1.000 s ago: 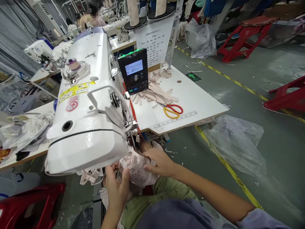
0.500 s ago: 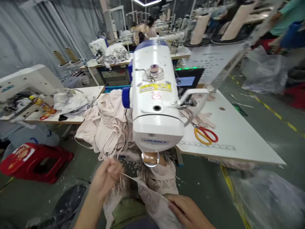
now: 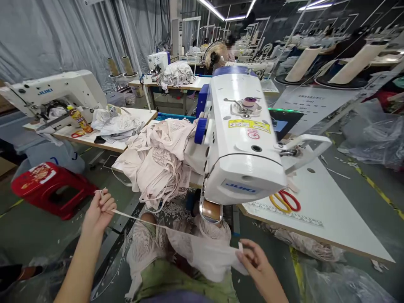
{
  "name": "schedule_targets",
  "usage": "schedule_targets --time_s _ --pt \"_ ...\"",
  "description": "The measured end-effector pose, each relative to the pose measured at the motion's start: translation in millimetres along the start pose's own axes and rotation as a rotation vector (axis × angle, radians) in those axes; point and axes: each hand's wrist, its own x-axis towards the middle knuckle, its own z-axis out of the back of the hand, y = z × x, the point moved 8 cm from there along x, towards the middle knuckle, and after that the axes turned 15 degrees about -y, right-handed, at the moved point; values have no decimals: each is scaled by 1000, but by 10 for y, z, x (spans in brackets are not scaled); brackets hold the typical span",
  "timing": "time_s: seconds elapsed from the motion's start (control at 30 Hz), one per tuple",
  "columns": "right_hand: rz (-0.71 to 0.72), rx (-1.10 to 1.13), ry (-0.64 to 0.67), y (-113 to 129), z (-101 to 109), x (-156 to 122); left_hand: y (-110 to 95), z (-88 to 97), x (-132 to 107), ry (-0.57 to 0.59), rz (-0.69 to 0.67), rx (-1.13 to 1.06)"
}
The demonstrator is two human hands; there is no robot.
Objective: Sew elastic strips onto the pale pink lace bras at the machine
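A pale lace garment (image 3: 202, 248) lies across my lap below the head of a white sewing machine (image 3: 240, 139). My left hand (image 3: 99, 210) is raised at the left and pinches the end of the garment's thin strap (image 3: 142, 221), which runs taut to the fabric. My right hand (image 3: 257, 263) is low at the right, fingers closed on the garment's other edge and a small tab. A heap of similar pale garments (image 3: 158, 160) rests on the table left of the machine.
Red-and-yellow scissors (image 3: 285, 201) lie on the white table (image 3: 315, 198) right of the machine. A red stool (image 3: 47, 187) stands on the floor at the left. Another sewing machine (image 3: 53, 94) and tables with other workers stand behind. Plastic bags lie at the right.
My view has swung left. Both hands left the needle area with the garment; my left hand has drawn the strap out to the left, my right hand holds the opposite edge.
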Motion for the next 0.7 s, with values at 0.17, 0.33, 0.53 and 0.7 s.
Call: schedule_targets --time_s 0.17,0.33,0.53,0.7 --pt "124 -132 -85 152 -364 -144 938 -623 -668 215 121 377" --pt "269 -187 355 570 -1007 -355 1821 -1234 -1595 571 159 747" --pt "268 -311 496 690 -985 -278 1918 -1348 -1714 664 63 942" --pt "414 -483 609 756 -1018 -287 1967 -1337 -1665 704 95 858"
